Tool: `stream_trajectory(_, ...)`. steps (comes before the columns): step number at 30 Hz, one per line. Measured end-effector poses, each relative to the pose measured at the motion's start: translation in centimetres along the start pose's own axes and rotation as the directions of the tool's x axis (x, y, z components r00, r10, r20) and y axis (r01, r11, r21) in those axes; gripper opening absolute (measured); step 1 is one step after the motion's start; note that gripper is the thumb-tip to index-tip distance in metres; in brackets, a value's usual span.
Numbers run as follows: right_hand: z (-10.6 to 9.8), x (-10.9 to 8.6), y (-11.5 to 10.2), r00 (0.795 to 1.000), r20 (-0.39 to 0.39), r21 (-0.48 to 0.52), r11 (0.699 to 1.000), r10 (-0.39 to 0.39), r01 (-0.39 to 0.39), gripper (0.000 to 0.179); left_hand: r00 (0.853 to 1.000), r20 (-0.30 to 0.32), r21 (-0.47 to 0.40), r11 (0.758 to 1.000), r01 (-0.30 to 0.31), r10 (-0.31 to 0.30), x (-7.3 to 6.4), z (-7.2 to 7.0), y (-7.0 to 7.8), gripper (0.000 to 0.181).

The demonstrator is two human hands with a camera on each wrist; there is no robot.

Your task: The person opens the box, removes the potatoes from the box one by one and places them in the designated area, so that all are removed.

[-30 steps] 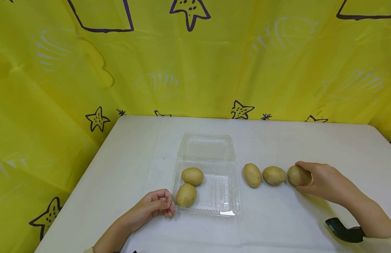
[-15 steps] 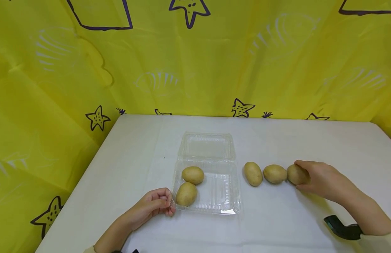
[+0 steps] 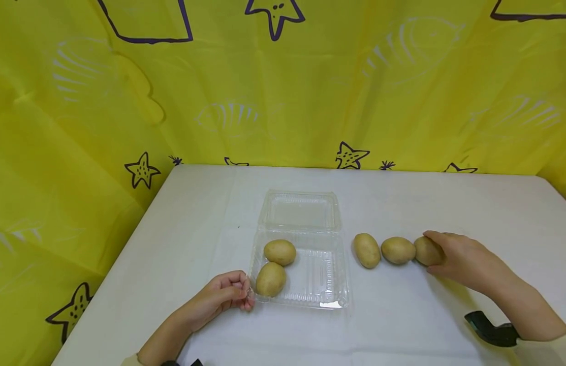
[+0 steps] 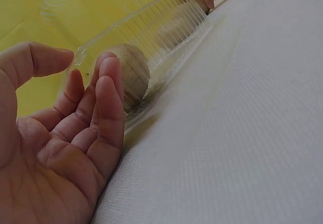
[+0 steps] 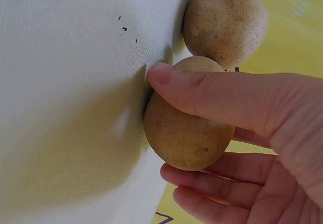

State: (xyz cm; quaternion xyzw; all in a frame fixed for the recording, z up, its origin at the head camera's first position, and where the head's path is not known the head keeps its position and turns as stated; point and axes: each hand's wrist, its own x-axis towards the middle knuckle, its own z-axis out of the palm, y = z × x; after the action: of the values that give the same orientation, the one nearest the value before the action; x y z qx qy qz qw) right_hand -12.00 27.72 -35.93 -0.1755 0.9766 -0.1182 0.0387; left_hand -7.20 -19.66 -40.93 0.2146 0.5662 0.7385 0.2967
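A clear plastic clamshell container (image 3: 312, 300) lies with its lid (image 3: 301, 209) folded back behind it. Two potatoes (image 3: 280, 252) rest along the left side of its base. At the near left corner my left hand (image 3: 221, 295) pinches the container's rim between thumb and fingers. Over on the right, my right hand (image 3: 468, 262) grips a potato (image 5: 189, 128), thumb on one side and fingers on the other, with the potato on or very close to the table. The middle potato (image 3: 398, 250) sits against it, and another potato (image 3: 367, 250) stands at the row's left end.
A white cloth covers the table (image 3: 210, 203). Yellow patterned fabric (image 3: 283, 91) hangs along its back and left sides. A dark band (image 3: 491, 330) shows at the right wrist.
My right hand has shifted slightly left with its potato, closer against the middle potato. My left hand keeps its hold on the container, and the two potatoes inside stay put.
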Motion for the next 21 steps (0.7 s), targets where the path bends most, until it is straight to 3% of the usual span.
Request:
stream_trajectory(8,-0.1,0.0,0.1,1.0,0.013,0.018,1.0,0.025,-0.025,0.073,1.0,0.002,-0.002,1.0,0.002,-0.002,0.0,0.1,0.1,0.012)
stream_trajectory(21,-1.0,-0.7,-0.7,0.997,-0.069,0.035,0.999,-0.018,0.02,0.07,1.0,0.0,0.003,1.0,0.014,-0.014,0.0,0.1,0.1,0.012)
